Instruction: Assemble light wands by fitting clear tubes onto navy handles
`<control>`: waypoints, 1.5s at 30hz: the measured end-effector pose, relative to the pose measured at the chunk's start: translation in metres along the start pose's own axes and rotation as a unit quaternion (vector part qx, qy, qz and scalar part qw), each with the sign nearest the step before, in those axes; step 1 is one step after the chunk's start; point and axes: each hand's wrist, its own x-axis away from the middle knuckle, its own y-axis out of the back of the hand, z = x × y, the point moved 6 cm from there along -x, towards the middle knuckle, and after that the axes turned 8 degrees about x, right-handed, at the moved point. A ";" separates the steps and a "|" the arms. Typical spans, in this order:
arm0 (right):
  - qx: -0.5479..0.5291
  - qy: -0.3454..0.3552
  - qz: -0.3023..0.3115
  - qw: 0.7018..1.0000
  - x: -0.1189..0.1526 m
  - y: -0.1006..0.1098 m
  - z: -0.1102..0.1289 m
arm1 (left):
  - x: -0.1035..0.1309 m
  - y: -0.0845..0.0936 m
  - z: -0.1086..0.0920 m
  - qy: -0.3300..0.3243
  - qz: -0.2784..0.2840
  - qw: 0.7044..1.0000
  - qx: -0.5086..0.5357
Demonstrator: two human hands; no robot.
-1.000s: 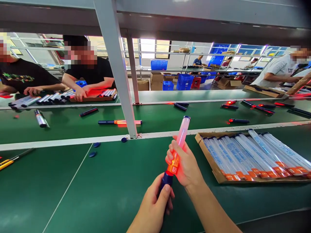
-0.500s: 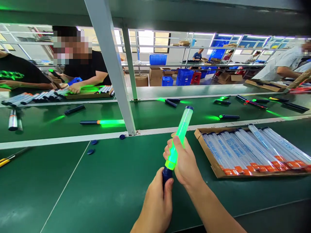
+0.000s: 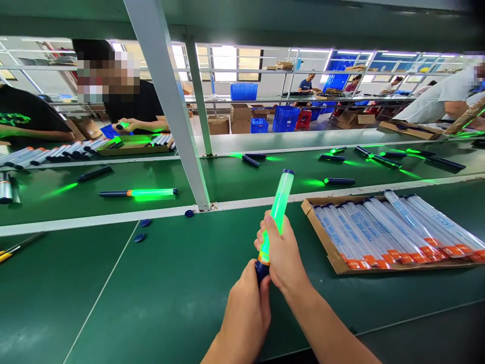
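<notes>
A light baton (image 3: pixel 285 189) glows green in front of me, tilted with its dark cap up and away. My left hand (image 3: pixel 248 308) is wrapped round its dark blue handle at the lower end. Just above, my right hand (image 3: pixel 285 250) grips the glowing tube, its thumb lying along it. An orange ring shows between the two hands. To the right, a shallow cardboard tray (image 3: pixel 322 242) holds several clear tubes (image 3: pixel 373 230) with orange ends and blue print. The lower end of the handle is hidden in my left hand.
Dark handles, several lit green, and a lit baton (image 3: pixel 153 193) lie on the belt (image 3: pixel 223 177) beyond a white rail. Loose dark caps (image 3: pixel 139 237) and a yellow-handled tool (image 3: pixel 6 255) are at left. A slanted post (image 3: pixel 170 101) rises ahead. Co-workers stand across the belt.
Handles and the lit baton on the belt have shifted left. Red lights there now show green. The co-worker across has moved their hands. My hands keep their hold, almost in the same place.
</notes>
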 end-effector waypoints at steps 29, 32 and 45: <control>0.015 0.129 -0.016 0.991 -0.019 -0.006 0.046 | -0.006 -0.001 -0.012 -0.082 -0.009 0.983 -0.167; -0.014 0.131 0.033 0.991 -0.018 -0.011 0.045 | -0.007 0.001 -0.008 -0.069 0.036 0.993 -0.089; 0.201 0.343 0.275 0.875 0.039 -0.060 0.062 | -0.046 0.070 -0.157 -0.241 0.090 0.949 0.183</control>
